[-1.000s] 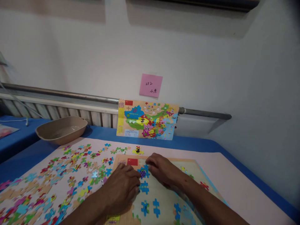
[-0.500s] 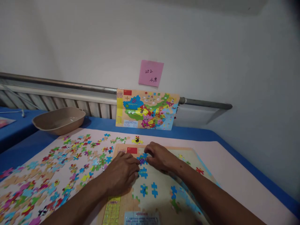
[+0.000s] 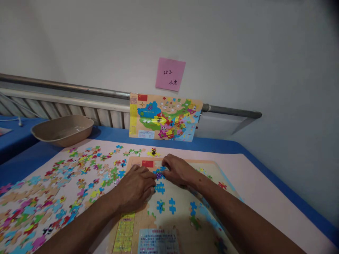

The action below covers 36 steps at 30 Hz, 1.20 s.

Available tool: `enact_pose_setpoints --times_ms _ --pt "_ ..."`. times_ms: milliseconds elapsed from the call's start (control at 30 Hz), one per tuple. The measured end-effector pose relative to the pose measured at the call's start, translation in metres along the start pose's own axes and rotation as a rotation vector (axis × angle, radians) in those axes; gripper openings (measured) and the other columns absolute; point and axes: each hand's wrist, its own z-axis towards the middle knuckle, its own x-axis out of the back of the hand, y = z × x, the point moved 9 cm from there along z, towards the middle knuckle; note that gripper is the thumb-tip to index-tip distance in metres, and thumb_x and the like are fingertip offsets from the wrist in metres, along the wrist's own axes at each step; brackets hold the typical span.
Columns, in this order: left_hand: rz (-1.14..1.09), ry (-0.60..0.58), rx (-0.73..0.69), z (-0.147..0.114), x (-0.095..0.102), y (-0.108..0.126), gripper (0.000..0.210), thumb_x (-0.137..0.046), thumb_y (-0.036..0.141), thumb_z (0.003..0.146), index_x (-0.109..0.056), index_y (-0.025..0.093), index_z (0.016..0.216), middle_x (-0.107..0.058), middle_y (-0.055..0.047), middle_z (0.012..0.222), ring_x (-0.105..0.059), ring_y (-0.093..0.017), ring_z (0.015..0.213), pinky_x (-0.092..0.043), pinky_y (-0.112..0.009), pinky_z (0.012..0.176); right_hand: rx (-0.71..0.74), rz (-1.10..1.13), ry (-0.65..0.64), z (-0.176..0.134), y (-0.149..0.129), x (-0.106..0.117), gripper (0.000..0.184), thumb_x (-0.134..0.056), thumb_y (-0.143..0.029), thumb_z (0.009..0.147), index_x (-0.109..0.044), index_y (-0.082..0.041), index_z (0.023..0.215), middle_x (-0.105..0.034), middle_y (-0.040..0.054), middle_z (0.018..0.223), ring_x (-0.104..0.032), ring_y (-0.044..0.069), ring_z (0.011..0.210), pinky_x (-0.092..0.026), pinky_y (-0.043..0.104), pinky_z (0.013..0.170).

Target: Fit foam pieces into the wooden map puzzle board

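Observation:
On the puzzle board [image 3: 182, 225], blue puzzle pieces with a purple grape picture [image 3: 159, 175] lie between my two hands near the top left. My left hand [image 3: 139, 185] rests on the board with curled fingers, its fingertips at the left edge of the grape pieces. From the right, my right hand [image 3: 180, 171] pinches at a blue puzzle piece [image 3: 163, 169] between thumb and forefinger. Just below sit joined blue pieces with lettering [image 3: 160, 188]. Further down are a blue-green piece [image 3: 160, 206] and a blue pair [image 3: 172, 205].
Many loose puzzle pieces [image 3: 57, 192] spread over the pink sheet at left. A joined yellow group [image 3: 153, 152] lies beyond the board. Behind stand a beige basin [image 3: 63, 132] and a printed map [image 3: 165, 118], under a metal rail [image 3: 235, 112] and a pink note [image 3: 170, 74].
The whole view has shifted slightly, so everything sits a little higher in the picture. Both hands stay at the grape pieces with almost no visible movement.

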Motion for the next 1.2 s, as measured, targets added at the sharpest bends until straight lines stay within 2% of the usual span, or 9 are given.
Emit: enact_pose_setpoints --times_ms 200,300,500,700,833,933,1000,1100,1200 --pt "-0.001 0.038 0.014 -0.001 0.002 0.001 0.025 -0.047 0.027 0.106 -0.072 0.026 0.104 -0.075 -0.005 0.122 -0.062 -0.026 0.109 -0.037 -0.048 0.101 -0.063 0.004 0.024 -0.006 0.007 0.014 0.018 -0.069 -0.013 0.081 -0.060 -0.019 0.095 -0.064 0.0026 0.093 -0.054 0.018 0.077 -0.034 0.029 0.067" --pt "0.007 0.010 0.012 0.000 0.001 0.001 0.026 -0.046 0.025 0.105 -0.071 0.025 0.104 -0.075 -0.005 0.124 -0.062 -0.028 0.110 -0.037 -0.050 0.099 -0.074 -0.008 0.037 -0.014 0.015 0.022 0.017 -0.066 -0.013 0.080 -0.058 -0.019 0.093 -0.064 0.0027 0.091 -0.053 0.018 0.076 -0.033 0.029 0.067" --pt "-0.024 -0.016 0.038 0.000 -0.001 0.000 0.026 -0.043 0.026 0.106 -0.069 0.024 0.103 -0.074 -0.004 0.126 -0.062 -0.029 0.114 -0.035 -0.053 0.102 -0.007 -0.013 0.024 -0.025 0.025 0.022 0.023 -0.066 -0.011 0.077 -0.059 -0.019 0.098 -0.062 0.0024 0.094 -0.053 0.019 0.079 -0.035 0.030 0.070" --pt "-0.175 0.044 0.054 0.001 0.000 -0.013 0.026 -0.043 0.027 0.108 -0.069 0.026 0.108 -0.075 -0.001 0.114 -0.061 -0.025 0.109 -0.037 -0.048 0.102 0.045 -0.004 0.070 -0.043 -0.003 0.029 0.019 -0.056 -0.009 0.088 -0.063 -0.019 0.102 -0.062 0.0062 0.102 -0.056 0.023 0.092 -0.040 0.034 0.082" --pt "-0.231 0.068 0.055 0.003 0.002 -0.018 0.026 -0.044 0.029 0.108 -0.069 0.025 0.100 -0.075 -0.001 0.105 -0.061 -0.024 0.105 -0.038 -0.047 0.101 0.139 -0.062 -0.005 -0.063 -0.034 0.023 0.016 -0.051 -0.011 0.096 -0.061 -0.021 0.088 -0.061 0.0049 0.095 -0.055 0.024 0.091 -0.038 0.038 0.083" --pt "-0.239 0.072 0.048 0.003 0.003 -0.018 0.026 -0.044 0.027 0.107 -0.068 0.025 0.098 -0.075 0.000 0.107 -0.061 -0.024 0.105 -0.038 -0.047 0.101 0.146 -0.113 -0.041 -0.082 -0.042 0.020 0.019 -0.051 -0.017 0.104 -0.058 -0.021 0.086 -0.062 0.0049 0.094 -0.056 0.024 0.090 -0.038 0.041 0.085" --pt "-0.253 0.080 0.044 0.003 0.003 -0.018 0.026 -0.044 0.027 0.107 -0.068 0.025 0.096 -0.075 0.000 0.106 -0.061 -0.024 0.106 -0.038 -0.047 0.101 0.144 -0.163 -0.055 -0.098 -0.043 0.012 0.018 -0.053 -0.017 0.104 -0.059 -0.022 0.088 -0.065 0.0054 0.097 -0.056 0.024 0.089 -0.038 0.042 0.085" --pt "-0.287 0.091 0.039 0.002 0.001 -0.020 0.027 -0.044 0.029 0.107 -0.069 0.026 0.099 -0.076 -0.001 0.107 -0.061 -0.025 0.108 -0.037 -0.047 0.101 0.240 -0.293 -0.058 -0.125 -0.050 -0.019 0.014 -0.061 -0.013 0.099 -0.062 -0.022 0.089 -0.067 0.0049 0.094 -0.057 0.024 0.084 -0.038 0.040 0.081" --pt "-0.336 0.125 0.057 0.001 0.001 -0.025 0.029 -0.044 0.033 0.108 -0.072 0.028 0.105 -0.076 -0.001 0.111 -0.062 -0.025 0.110 -0.037 -0.047 0.102 0.421 -0.353 0.001 -0.154 -0.065 -0.058 0.022 -0.069 -0.030 0.103 -0.060 -0.023 0.084 -0.062 -0.0011 0.080 -0.053 0.020 0.075 -0.038 0.034 0.074"
